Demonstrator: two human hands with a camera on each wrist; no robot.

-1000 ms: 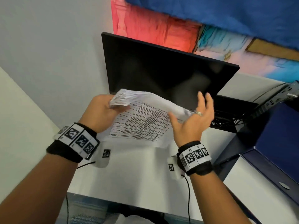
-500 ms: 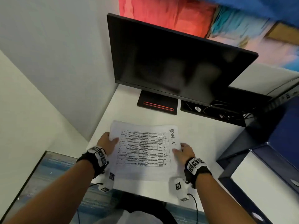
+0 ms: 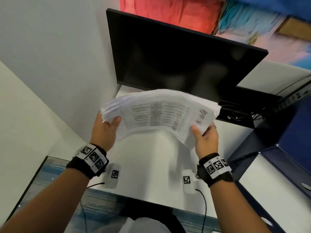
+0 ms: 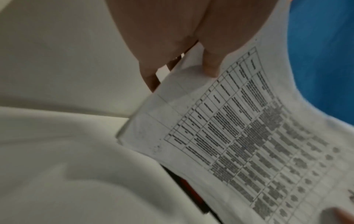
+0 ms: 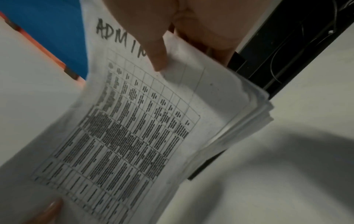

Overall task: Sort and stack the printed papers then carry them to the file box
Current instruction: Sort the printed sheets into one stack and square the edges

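Note:
A stack of printed papers (image 3: 158,111) with a table and handwritten "ADMIN" on top hangs in the air above the white desk (image 3: 151,174), bowed upward in the middle. My left hand (image 3: 106,126) pinches its left edge, thumb on top and fingers beneath. My right hand (image 3: 204,137) pinches the right edge the same way. In the left wrist view the thumb presses the papers (image 4: 239,128) near the table's corner. In the right wrist view the thumb lies on the papers (image 5: 143,121) beside the handwriting, and the sheet edges fan slightly. A dark blue file box (image 3: 289,148) stands to the right.
A black monitor (image 3: 176,56) stands close behind the papers, with cables (image 3: 244,115) and a dark device at its right base. White walls close the left side. A colourful picture (image 3: 218,15) hangs above the monitor. The desk's front edge lies near my forearms.
Half a second ago the papers lay flat on the desk under both hands. Now both hands have lifted the stack off the desk, and it arches between them.

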